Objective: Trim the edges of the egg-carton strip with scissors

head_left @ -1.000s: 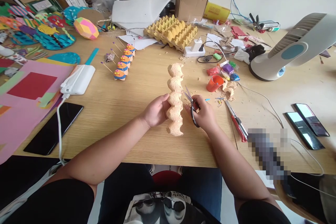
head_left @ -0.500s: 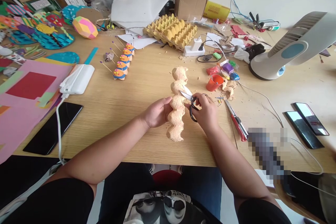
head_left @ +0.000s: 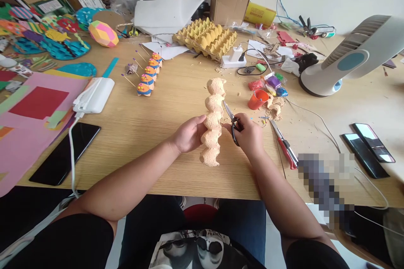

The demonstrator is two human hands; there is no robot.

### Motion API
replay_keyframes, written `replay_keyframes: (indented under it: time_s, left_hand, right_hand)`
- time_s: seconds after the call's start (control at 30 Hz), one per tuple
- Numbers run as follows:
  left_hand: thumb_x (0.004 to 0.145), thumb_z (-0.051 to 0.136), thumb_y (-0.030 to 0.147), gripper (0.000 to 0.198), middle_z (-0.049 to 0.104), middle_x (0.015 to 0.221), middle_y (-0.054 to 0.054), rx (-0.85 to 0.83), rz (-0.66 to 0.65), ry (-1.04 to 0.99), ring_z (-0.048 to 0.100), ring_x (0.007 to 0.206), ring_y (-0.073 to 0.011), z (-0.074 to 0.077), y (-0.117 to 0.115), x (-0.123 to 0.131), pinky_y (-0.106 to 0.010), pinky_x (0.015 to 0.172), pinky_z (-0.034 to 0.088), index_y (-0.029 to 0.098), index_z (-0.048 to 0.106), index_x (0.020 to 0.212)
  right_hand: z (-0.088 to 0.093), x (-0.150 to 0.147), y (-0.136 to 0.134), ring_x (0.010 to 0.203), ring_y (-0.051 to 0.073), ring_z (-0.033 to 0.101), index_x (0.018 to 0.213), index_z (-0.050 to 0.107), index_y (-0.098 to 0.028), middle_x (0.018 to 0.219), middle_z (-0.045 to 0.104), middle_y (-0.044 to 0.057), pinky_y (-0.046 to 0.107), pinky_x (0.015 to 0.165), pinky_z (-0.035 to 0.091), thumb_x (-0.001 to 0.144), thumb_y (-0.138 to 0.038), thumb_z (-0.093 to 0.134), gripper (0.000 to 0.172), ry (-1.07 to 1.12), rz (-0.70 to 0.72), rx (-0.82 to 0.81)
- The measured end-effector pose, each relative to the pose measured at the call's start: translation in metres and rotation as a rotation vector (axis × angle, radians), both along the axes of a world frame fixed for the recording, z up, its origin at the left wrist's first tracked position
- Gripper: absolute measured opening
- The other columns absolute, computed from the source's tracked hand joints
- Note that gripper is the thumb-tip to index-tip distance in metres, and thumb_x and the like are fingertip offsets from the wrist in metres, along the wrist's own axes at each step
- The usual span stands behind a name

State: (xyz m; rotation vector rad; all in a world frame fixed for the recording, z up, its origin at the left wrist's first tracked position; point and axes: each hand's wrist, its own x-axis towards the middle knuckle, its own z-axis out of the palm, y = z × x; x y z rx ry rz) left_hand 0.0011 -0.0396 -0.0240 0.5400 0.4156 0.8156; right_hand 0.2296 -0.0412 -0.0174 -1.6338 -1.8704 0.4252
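Observation:
A tan strip of egg-carton cups (head_left: 213, 119) stands lengthwise on the wooden table (head_left: 151, 134) in front of me. My left hand (head_left: 188, 133) grips its left side near the middle. My right hand (head_left: 247, 134) is closed on the handles of small black scissors (head_left: 232, 122). The blades are together and point up along the strip's right edge. Paper crumbs lie to the right of the strip.
A red utility knife (head_left: 285, 145) lies right of my hand, near an orange cup (head_left: 257, 100) and clay bits. A painted caterpillar (head_left: 149, 75), yellow egg tray (head_left: 205, 37), white power bank (head_left: 94, 94), black phone (head_left: 65, 153), fan (head_left: 350, 56) and two phones (head_left: 369, 149) surround the spot.
The scissors had swung across the strip with blades apart half a second ago; now they lie along its right edge, blades together. The strip has shifted slightly. My left hand keeps its grip.

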Motion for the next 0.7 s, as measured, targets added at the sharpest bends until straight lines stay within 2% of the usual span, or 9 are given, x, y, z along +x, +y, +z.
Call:
replay_keyframes:
  time_s: [0.17,0.43,0.6,0.7]
  left_hand:
    - [0.094,0.069,0.045,0.03,0.076,0.083,-0.007,-0.05,0.074,0.015,0.073,0.068,-0.0229,0.001,0.002,0.0,-0.035,0.065,0.062,0.016,0.073,0.103]
    - [0.09,0.071,0.047,0.033,0.075,0.08,-0.005,-0.071,0.189,0.051,0.073,0.064,-0.0218,0.005,0.003,-0.001,-0.032,0.059,0.062,0.017,0.071,0.103]
    - [0.092,0.074,0.045,0.036,0.075,0.086,-0.001,0.008,0.283,0.059,0.073,0.068,-0.0175,0.009,0.002,0.001,-0.028,0.062,0.063,0.02,0.071,0.117]
    - [0.094,0.075,0.053,0.044,0.074,0.084,0.0,0.066,0.32,0.136,0.073,0.064,-0.0162,0.012,0.005,-0.005,-0.025,0.056,0.06,0.022,0.069,0.125]
  right_hand:
    - [0.0,-0.001,0.002,0.064,0.018,0.052,0.105,0.065,-0.025,0.072,0.06,-0.002,0.03,0.063,0.034,0.09,-0.068,0.074,0.047,0.085,0.053,-0.04]
    - [-0.008,-0.004,0.005,0.075,0.018,0.05,0.113,0.058,-0.026,0.081,0.052,-0.003,0.033,0.073,0.044,0.091,-0.065,0.076,0.048,0.372,0.175,-0.076]
    - [-0.004,-0.003,0.003,0.078,0.018,0.052,0.123,0.057,-0.025,0.086,0.054,-0.003,0.033,0.076,0.045,0.09,-0.064,0.077,0.054,0.424,0.241,-0.161]
    - [0.001,-0.002,0.002,0.077,0.017,0.05,0.118,0.059,-0.024,0.084,0.054,-0.004,0.032,0.073,0.044,0.087,-0.064,0.08,0.054,0.474,0.28,-0.244]
